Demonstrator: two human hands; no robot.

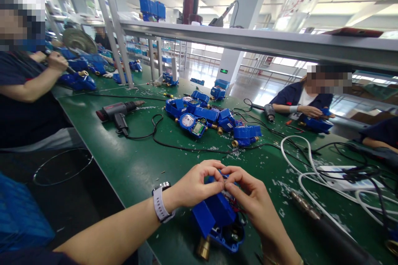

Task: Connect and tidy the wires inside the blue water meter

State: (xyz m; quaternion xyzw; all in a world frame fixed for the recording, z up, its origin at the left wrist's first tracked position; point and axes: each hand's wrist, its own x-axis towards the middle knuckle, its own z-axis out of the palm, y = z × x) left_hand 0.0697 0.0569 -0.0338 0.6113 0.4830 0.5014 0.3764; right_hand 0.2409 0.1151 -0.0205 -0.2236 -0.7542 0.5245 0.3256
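Note:
Directly before me on the green table lies a blue water meter [217, 211] with its casing open and a brass pipe end [203, 248] toward me. Thin red and dark wires show inside it on the right. Above its far part, my left hand [205, 180] pinches with thumb and forefinger, a watch on that wrist. Opposite it, my right hand [245, 188] pinches too, its fingertips meeting those of the left. Whatever sits between the fingertips is too small and covered to make out.
Several blue meters [195, 126] cluster mid-table. A heat gun [120, 112] lies to their left, its black cable crossing the table. At right are a dark tool with a metal nozzle [306, 207], white cables [306, 174] and a power strip [342, 178]. Co-workers sit left and right; a shelf [217, 33] spans overhead.

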